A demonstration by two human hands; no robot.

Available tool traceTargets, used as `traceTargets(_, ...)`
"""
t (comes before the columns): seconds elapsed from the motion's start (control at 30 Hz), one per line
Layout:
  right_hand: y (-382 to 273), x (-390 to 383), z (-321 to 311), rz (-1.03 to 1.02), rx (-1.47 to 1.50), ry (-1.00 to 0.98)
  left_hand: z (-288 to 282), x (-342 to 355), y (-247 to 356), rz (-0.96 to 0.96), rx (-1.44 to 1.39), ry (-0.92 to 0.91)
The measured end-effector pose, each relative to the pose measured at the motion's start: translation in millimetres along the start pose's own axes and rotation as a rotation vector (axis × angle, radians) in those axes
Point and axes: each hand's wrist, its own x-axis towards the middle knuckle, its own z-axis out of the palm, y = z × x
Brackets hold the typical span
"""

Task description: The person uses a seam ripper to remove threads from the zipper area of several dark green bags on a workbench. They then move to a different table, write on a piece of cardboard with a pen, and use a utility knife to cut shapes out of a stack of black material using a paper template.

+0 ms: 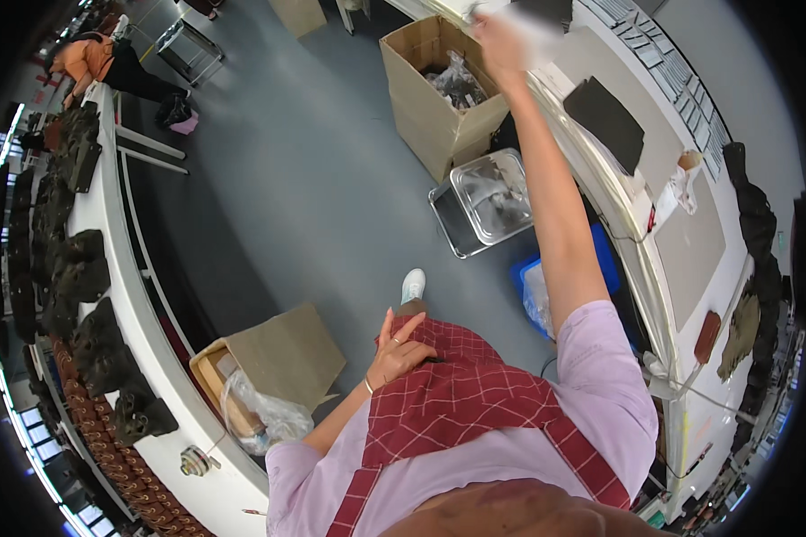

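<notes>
My right arm stretches far forward, over the edge of the right-hand table. At its end my right hand [501, 49] has its fingers drawn together, partly smeared by motion. A blurred white sheet-like thing [537, 34] is at that hand and appears held in it; its kind cannot be made out. Close to my body, my left hand [398, 360] rests against the red checked apron [475, 389], two fingers spread apart. Beside its thumb a small dark patch shows on the apron, too little to name. Below the right hand stands a tall open carton [434, 134] with clear plastic bags [458, 82] inside.
A lidded metal tray [493, 201] and a blue bin [530, 277] stand by the right table, which carries black sheets [604, 123]. Another carton [282, 353] with plastic lies by the left table [143, 304], near dark pieces [81, 259]. A person [90, 63] bends at the far left.
</notes>
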Motion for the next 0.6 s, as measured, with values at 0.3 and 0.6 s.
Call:
traceTargets(0.3,172.8,-314.5,-48.1,0.636,-0.224,-0.537,18.2,123.1,-36.5,-0.019,-0.2,-0.186)
traceTargets(0.6,88.5,-464.7,-320.9,1.242,-0.301,-0.534,90.9,244.2,-28.7,-0.061,-0.208,-0.475)
